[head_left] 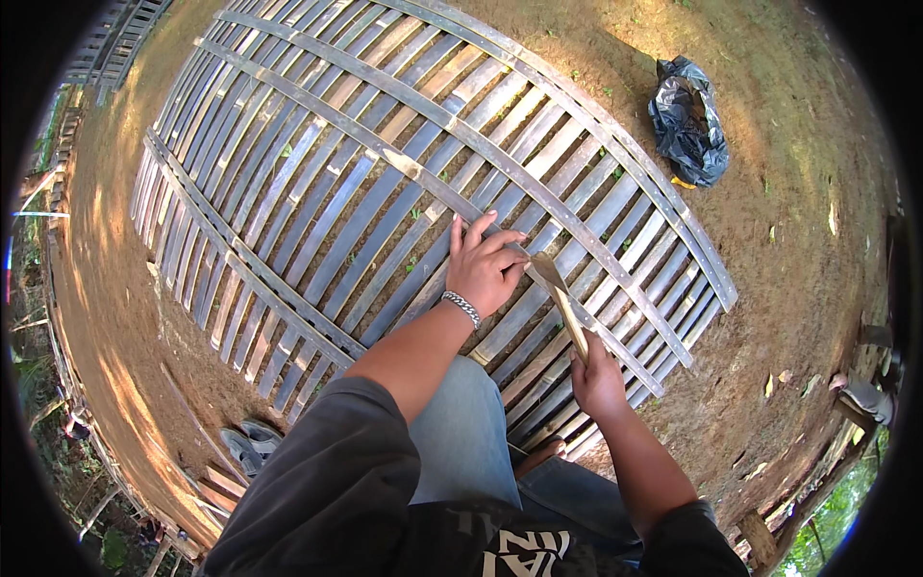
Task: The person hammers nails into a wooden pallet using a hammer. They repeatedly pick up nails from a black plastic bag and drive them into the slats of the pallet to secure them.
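A large panel of bamboo slats [332, 240] lies on the ground before me, its thin strips crossed by several long battens. My left hand [484, 267] rests on one crossing batten [437, 185]. Its thumb and index finger come together in a pinch at the batten; anything between them is too small to make out. Around the handle of a wooden-handled tool [567, 306] my right hand [599, 377] is closed. The tool's flat, brownish head [547, 269] is close to the left fingertips, over the slats. Whether it touches them I cannot tell.
A black plastic bag [688, 123] stands open on the dirt beyond the panel's right side. Grey shoes [252, 444] lie at lower left, near a few wooden pieces [223, 489]. Another slatted panel [113, 43] shows at the far left. My jeans-clad leg [461, 423] presses against the near edge.
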The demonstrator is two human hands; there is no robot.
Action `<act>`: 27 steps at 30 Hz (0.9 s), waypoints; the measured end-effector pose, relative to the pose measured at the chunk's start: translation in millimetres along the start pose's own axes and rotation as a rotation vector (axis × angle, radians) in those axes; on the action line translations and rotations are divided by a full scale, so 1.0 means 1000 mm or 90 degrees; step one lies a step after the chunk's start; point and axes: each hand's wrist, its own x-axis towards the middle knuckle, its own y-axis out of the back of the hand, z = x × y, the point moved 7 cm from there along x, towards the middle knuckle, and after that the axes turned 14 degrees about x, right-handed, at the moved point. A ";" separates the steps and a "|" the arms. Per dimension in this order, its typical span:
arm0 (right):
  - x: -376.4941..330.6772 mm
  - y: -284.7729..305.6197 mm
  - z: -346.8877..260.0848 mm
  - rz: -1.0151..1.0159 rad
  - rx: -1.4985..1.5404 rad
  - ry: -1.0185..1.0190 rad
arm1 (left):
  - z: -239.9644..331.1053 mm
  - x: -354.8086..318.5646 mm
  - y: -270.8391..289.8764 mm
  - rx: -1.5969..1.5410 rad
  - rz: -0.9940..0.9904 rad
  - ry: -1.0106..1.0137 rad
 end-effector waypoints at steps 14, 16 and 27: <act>-0.009 0.029 -0.001 0.065 0.076 -0.033 | -0.005 -0.002 0.010 -0.092 -0.054 0.032; -0.007 0.033 -0.003 0.062 0.086 -0.040 | -0.019 0.010 0.020 -0.060 0.038 0.068; -0.006 0.028 -0.004 0.001 0.101 0.075 | -0.026 0.093 -0.003 0.240 -0.054 0.092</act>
